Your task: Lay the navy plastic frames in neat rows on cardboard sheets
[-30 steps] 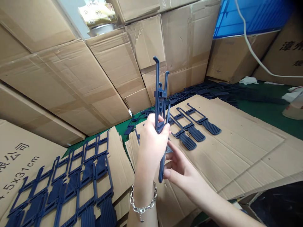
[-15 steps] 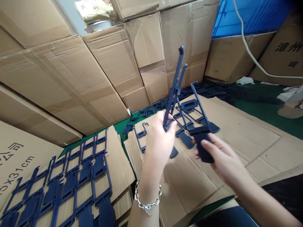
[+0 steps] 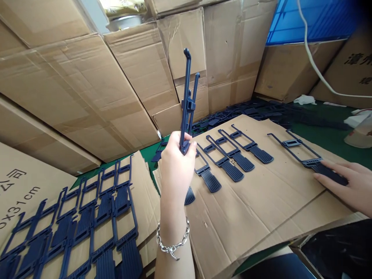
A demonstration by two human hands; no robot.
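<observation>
My left hand [image 3: 178,159], with a silver chain bracelet at the wrist, is closed around the lower end of a dark blue plastic bracket [image 3: 187,100] with two long hooked arms. It stands upright above the cardboard. At the right, my right hand [image 3: 348,180] grips the ribbed paddle end of another dark blue bracket [image 3: 293,144], which lies on the cardboard sheet [image 3: 276,186]. Between my hands, several matching brackets [image 3: 229,153] lie in a slanting row, paddles towards me. My left hand and forearm partly cover the row's left end.
More brackets [image 3: 95,217] lie in rows on a cardboard stack at the left. A heap of brackets [image 3: 250,112] lies along the back on the green surface. Cardboard boxes [image 3: 128,77] form a wall behind. A plastic cup [image 3: 360,133] stands at the far right.
My right hand has moved right and lowered its bracket onto the cardboard. My left hand, still holding its bracket upright, has shifted left.
</observation>
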